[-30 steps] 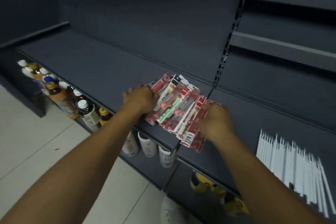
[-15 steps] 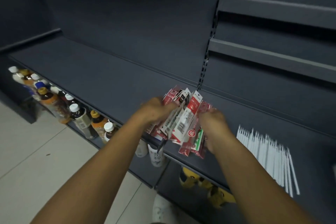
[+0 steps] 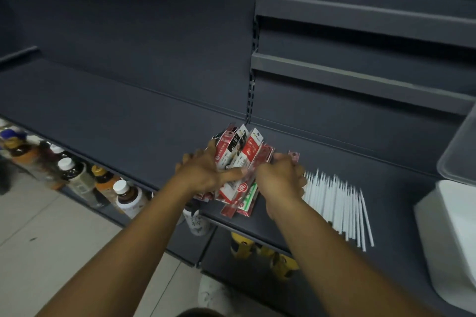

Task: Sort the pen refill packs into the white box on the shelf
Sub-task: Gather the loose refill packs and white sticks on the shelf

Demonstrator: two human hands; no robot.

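Between the 2 hands, a fanned bundle of pen refill packs [image 3: 238,159] stands tipped up off the shelf [image 3: 128,116]. On the left hand [image 3: 203,175] the fingers curl behind the bundle, with the thumb laid across its front. On the right hand [image 3: 279,176] the fingers curl round its right edge, pinching from that side. Both hands hold the packs squeezed between them, near the shelf's front lip.

Just beside the right hand lies a row of thin white sticks [image 3: 337,203]. Past those, well apart at the far right, sits the white box [image 3: 453,239], only partly in view.

To my eye the hold looks shaky: the packs are uneven, and some lower ends poke out below. If the squeeze slackens on the way across, 1 or 2 could slide out. They might drop over the lip onto the bottles [image 3: 77,175] below, or land among the sticks and scatter them.
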